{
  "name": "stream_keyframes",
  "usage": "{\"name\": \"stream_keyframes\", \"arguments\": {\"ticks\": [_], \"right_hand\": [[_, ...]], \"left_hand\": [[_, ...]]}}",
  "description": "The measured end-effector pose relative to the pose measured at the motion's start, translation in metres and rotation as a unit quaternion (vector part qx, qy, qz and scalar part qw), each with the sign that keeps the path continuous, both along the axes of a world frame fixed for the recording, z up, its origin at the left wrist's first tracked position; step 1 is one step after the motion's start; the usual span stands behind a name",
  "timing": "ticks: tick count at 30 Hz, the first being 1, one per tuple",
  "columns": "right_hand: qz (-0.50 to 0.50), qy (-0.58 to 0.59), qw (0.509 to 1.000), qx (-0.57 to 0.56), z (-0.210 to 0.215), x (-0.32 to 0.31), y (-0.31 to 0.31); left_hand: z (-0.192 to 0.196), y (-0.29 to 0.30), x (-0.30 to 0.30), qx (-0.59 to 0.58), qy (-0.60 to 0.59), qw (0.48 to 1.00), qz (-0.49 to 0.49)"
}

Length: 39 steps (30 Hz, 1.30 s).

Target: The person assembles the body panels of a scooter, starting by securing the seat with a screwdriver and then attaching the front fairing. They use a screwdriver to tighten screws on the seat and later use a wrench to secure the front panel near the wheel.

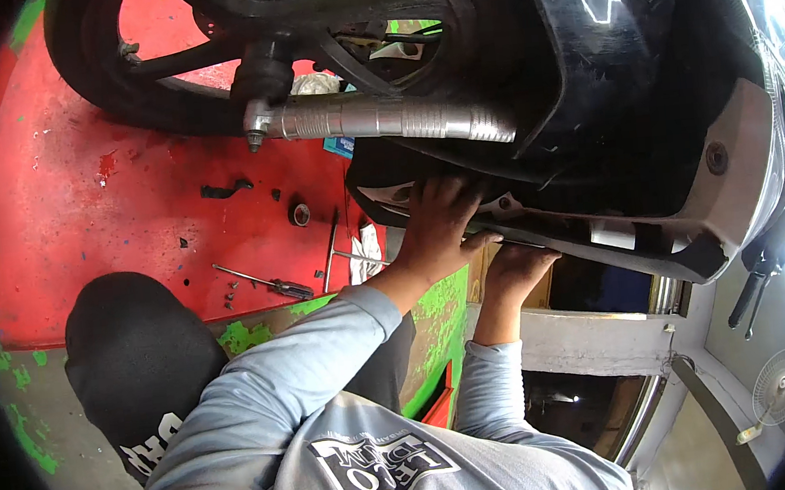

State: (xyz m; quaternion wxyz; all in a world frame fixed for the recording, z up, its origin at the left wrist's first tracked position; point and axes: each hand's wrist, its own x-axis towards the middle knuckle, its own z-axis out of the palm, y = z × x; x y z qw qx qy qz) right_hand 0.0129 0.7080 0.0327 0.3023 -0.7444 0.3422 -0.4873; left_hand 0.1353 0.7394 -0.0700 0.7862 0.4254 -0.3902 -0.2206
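A scooter with a dark body stands in front of me, its spoked front wheel and silver fork leg at the top of the view. My left hand grips the edge of a long dark body panel below the fork, its fingertips hidden behind the inner side and its thumb along the lower edge. Close by on the right, my right hand is closed on the same lower edge, with its fingers partly out of sight.
On the red platform lie a screwdriver, a T-handle wrench, a tape roll, a dark bracket-like piece and a white cloth. Further right are a handlebar lever and a fan.
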Motion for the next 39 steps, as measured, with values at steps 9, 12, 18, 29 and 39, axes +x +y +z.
{"name": "stream_keyframes", "arguments": {"ticks": [9, 12, 18, 29, 39], "right_hand": [[0.005, 0.007, 1.000, 0.024, 0.000, -0.009, -0.004], [-0.013, 0.007, 1.000, 0.013, 0.001, -0.001, -0.001], [-0.064, 0.049, 0.994, -0.077, -0.003, 0.003, -0.002], [0.015, -0.022, 1.000, -0.003, -0.003, -0.013, -0.006], [0.036, -0.002, 0.999, 0.038, -0.003, -0.025, -0.014]], "left_hand": [[0.006, 0.004, 0.008, 0.019, -0.015, 1.000, 0.007], [0.009, 0.008, 0.013, 0.038, -0.020, 0.999, -0.028], [0.010, 0.009, 0.017, 0.032, -0.007, 0.998, -0.059], [0.000, 0.001, 0.012, -0.039, -0.005, 0.999, 0.017], [0.009, 0.001, 0.012, -0.020, 0.004, 1.000, 0.001]]}}
